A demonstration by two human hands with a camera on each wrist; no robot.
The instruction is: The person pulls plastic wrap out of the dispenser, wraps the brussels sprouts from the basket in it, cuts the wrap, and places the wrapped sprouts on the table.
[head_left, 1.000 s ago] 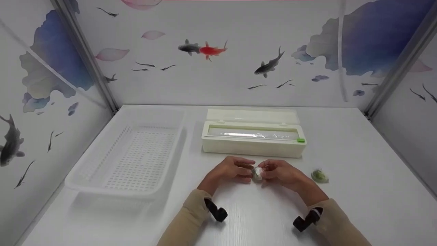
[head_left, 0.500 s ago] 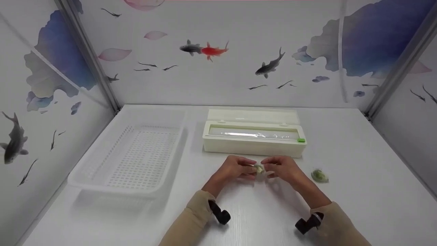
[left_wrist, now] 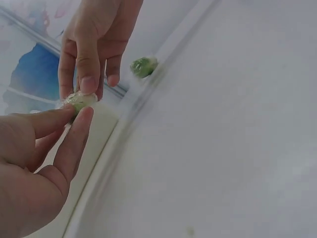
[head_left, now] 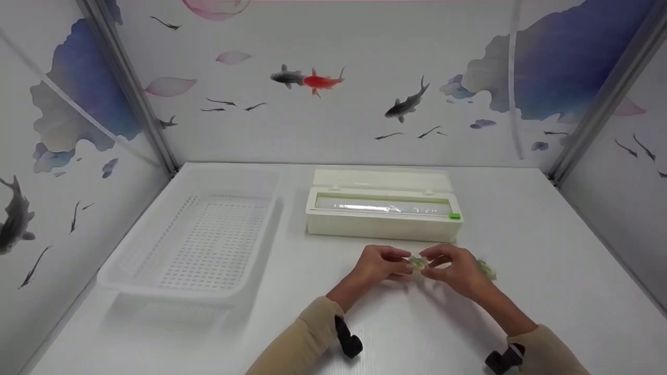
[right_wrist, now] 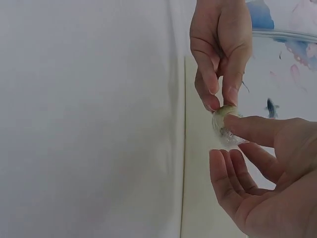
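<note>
Between both hands, above the white table, is a small green-and-white vegetable piece wrapped in clear cling film [head_left: 418,262]. My left hand [head_left: 379,264] pinches it from the left with thumb and fingertips. From the other side my right hand [head_left: 456,266] holds it, the thumb [right_wrist: 252,128] lying across the film in the right wrist view. A second film-wrapped green piece [head_left: 487,270] rests on the table, partly hidden behind the right hand. The left wrist view shows that second piece [left_wrist: 143,67] whole, apart from the hands.
Just beyond the hands stands a cream cling film dispenser box [head_left: 383,225], lid raised, a green slider [head_left: 455,216] at its right end. To the left sits a white perforated plastic basket [head_left: 167,294]. Printed panels [head_left: 333,135] enclose the table at the back and sides.
Both hands have moved right with the wrapped piece, and the right hand now overlaps the second piece. The fingers have shifted about the film, turning the piece so more green shows.
</note>
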